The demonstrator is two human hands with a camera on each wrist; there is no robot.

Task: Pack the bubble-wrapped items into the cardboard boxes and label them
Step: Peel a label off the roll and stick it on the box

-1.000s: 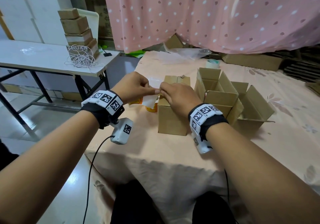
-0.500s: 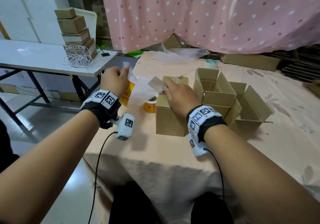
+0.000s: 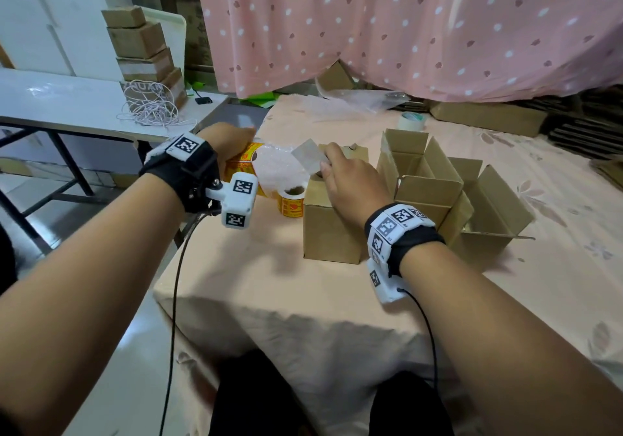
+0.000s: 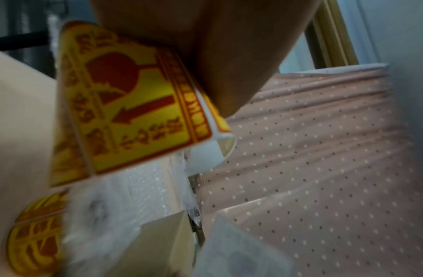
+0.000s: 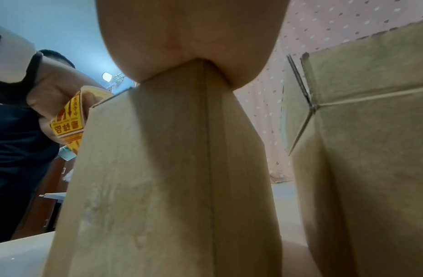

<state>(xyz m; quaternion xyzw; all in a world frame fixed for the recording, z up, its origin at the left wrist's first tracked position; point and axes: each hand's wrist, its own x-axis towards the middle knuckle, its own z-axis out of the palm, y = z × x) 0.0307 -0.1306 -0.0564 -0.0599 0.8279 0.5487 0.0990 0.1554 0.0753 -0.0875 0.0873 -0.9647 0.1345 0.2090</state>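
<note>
Two hands busy: head view shows the right hand (image 3: 350, 179) pinching a pale label (image 3: 307, 157) over the closed box (image 3: 332, 233) on the bench (image 3: 269, 284), while only the left wrist view reveals the left hand (image 4: 205, 46) clamped on the yellow sticker strip (image 4: 134, 105).

Head view evenly bright, soft shadows on the worktop (image 3: 256, 267), edges bowed by wide-angle distortion; left wrist view dim, motion-blurred throughout; right wrist view sharper, ceiling lamp (image 5: 108, 76) glaring, close hand (image 5: 189, 37) defocused.
</note>
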